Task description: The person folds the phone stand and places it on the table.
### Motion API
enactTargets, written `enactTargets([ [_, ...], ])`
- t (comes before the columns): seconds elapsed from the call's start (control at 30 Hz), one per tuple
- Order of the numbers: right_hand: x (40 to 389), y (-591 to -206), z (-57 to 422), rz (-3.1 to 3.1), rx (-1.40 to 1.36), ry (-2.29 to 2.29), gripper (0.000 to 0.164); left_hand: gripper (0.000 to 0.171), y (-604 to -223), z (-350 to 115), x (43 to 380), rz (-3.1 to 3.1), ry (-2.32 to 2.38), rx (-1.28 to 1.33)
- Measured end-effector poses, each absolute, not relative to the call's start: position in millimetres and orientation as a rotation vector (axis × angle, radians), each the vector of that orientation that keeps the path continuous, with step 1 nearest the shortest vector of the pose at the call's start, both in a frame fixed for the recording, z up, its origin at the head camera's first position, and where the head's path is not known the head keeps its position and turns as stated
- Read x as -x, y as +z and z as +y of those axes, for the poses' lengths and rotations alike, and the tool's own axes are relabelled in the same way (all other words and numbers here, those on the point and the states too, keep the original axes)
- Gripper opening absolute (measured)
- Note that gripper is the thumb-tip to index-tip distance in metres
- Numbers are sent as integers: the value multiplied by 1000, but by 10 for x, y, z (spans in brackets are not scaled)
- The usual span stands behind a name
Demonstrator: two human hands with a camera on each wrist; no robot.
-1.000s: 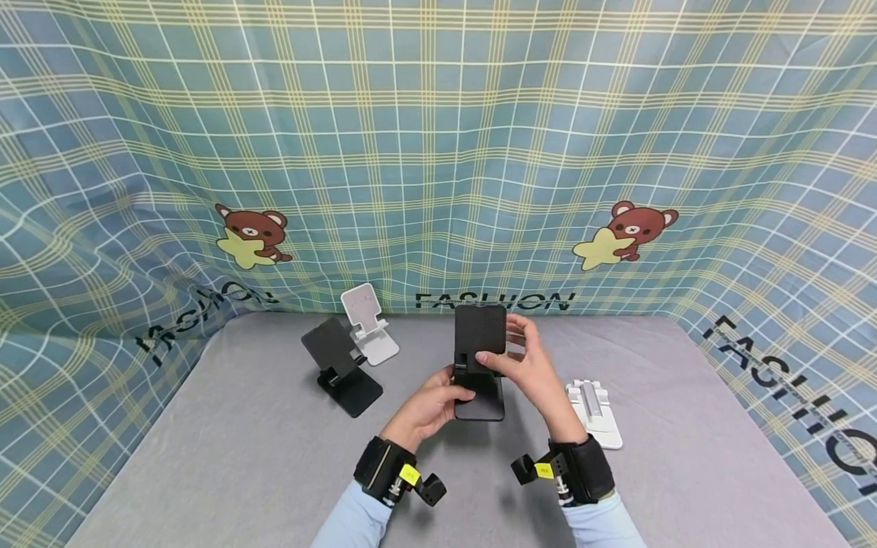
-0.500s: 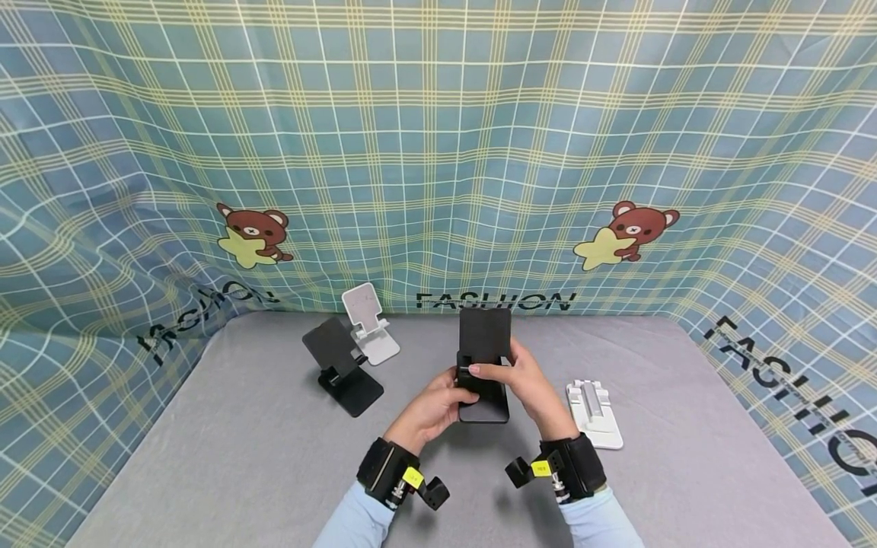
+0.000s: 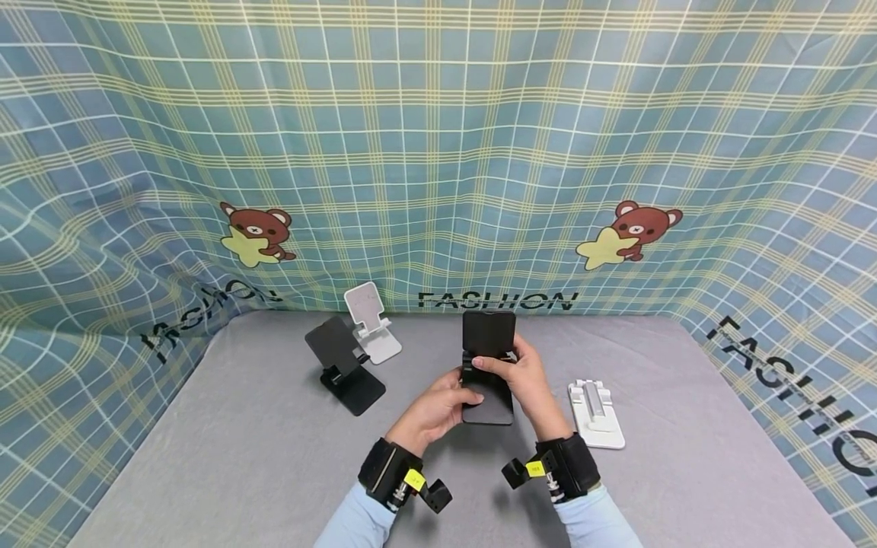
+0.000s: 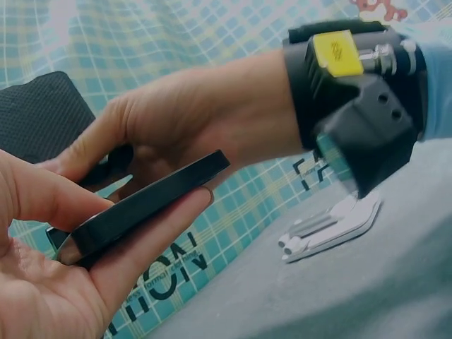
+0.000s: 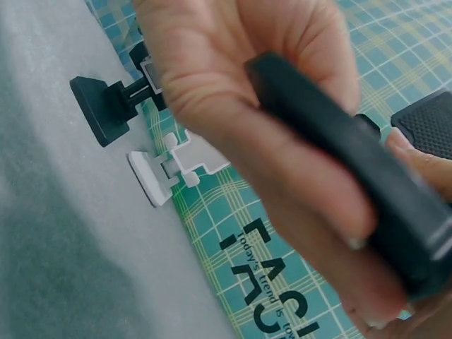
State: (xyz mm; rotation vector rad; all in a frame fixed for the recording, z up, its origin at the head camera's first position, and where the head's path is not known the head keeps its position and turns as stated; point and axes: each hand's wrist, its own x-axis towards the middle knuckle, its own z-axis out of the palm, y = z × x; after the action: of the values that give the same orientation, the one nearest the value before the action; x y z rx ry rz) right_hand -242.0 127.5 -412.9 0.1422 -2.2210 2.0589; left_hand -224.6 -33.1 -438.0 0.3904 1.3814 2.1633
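Jointly, left hand (image 3: pixel 438 407) pinching the central black stand (image 3: pixel 489 335) low; right hand (image 3: pixel 524 382) pinching it higher, probably near its hinge (image 3: pixel 468 358)

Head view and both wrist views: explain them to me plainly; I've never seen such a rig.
There is no robot: a person works bare-handed, with a black band on each wrist for the wrist cameras. The head view looks forward and down; each wrist view looks from that wrist at the hands close up.

The left hand grips the base of a hinged black stand; the right hand pinches it near the hinge.

On the gray surface, to the person's left, are a second black stand and an opened white stand; to the right lies a folded white stand.
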Motion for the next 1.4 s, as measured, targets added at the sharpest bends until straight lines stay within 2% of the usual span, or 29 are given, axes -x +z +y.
enactTargets([
  [0.37,2465,-4202,1265,-2133,-95,1998,37,67,-4365,-277,2178,1379,2130,-406],
  [0.83,2424,-4129,1322,-2299,-155,1956,41,63,-4403,-298,2199,1362,2145,-404],
  [0.97,2370,-4034,1392,-2373,-266,1912,49,63,-4414,-301,2212,1369,2153,-396],
  [1.23,2225,-3805,1504,-2309,-520,1674,85,60,-4473,-310,2234,1411,2144,-348],
  [1.33,2168,-3729,1477,-2317,-561,1615,86,59,-4511,-308,2252,1433,2114,-340],
  [1.4,2128,-3678,1442,-2335,-601,1606,78,60,-4534,-309,2260,1441,2088,-343],
])
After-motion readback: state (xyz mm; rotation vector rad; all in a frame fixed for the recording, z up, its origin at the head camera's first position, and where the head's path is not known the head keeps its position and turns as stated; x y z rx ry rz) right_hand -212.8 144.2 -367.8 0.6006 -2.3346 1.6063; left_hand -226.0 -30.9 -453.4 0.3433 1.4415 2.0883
